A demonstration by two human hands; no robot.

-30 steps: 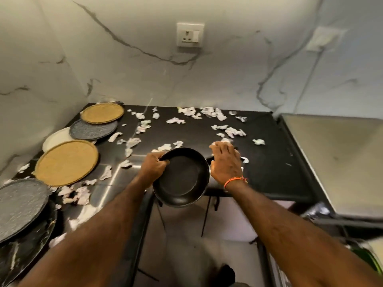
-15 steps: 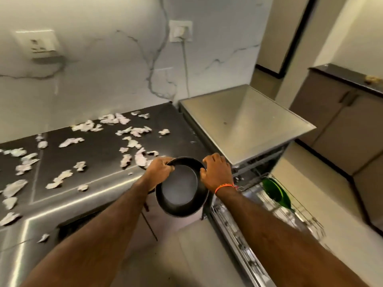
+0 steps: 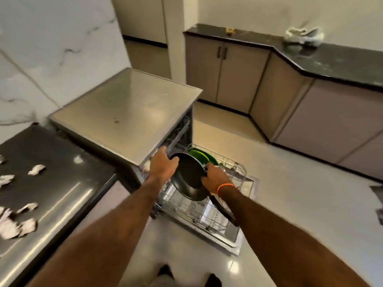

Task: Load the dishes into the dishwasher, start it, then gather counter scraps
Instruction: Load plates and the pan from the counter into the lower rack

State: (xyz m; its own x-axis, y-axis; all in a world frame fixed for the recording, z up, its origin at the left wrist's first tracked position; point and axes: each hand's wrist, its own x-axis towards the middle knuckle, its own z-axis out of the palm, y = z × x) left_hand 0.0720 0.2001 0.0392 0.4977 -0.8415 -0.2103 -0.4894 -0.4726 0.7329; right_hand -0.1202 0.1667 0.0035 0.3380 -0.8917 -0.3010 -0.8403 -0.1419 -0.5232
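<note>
Head view: both hands, left (image 3: 163, 165) and right (image 3: 215, 179), grip the pan (image 3: 188, 177) by its rim, fingers curled, above the pulled-out rack (image 3: 238, 168) where green plates (image 3: 202, 157) already stand. Loading is unfinished; starting remains, and scraps (image 3: 36, 169) still litter the counter (image 3: 62, 183).

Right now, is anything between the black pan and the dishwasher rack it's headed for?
Nothing visible blocks it. Both hands, left and right, hold the black pan tilted over the pulled-out rack. The wire slots below it look bare; green dishes stand at the rack's far end, behind the pan.
</note>
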